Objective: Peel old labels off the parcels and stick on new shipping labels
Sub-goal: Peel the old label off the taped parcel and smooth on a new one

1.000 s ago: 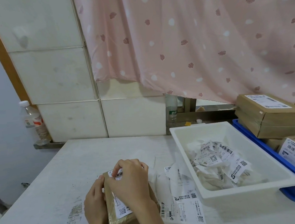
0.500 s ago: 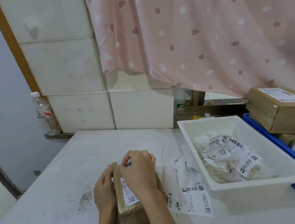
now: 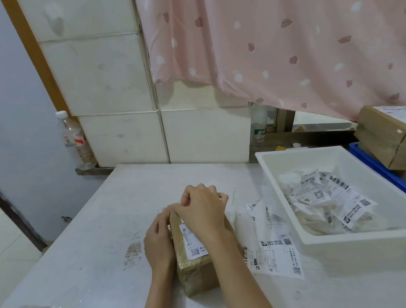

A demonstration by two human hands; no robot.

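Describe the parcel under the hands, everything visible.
The parcel is a small brown cardboard box wrapped in glossy clear tape, lying flat on the white table, long axis running away from the person. A white label with a QR code is stuck on its top face. The left hand rests against its left side. The right hand lies over the far end, fingers curled at the label's far edge, which they hide. Loose label sheets lie beside it on the right.
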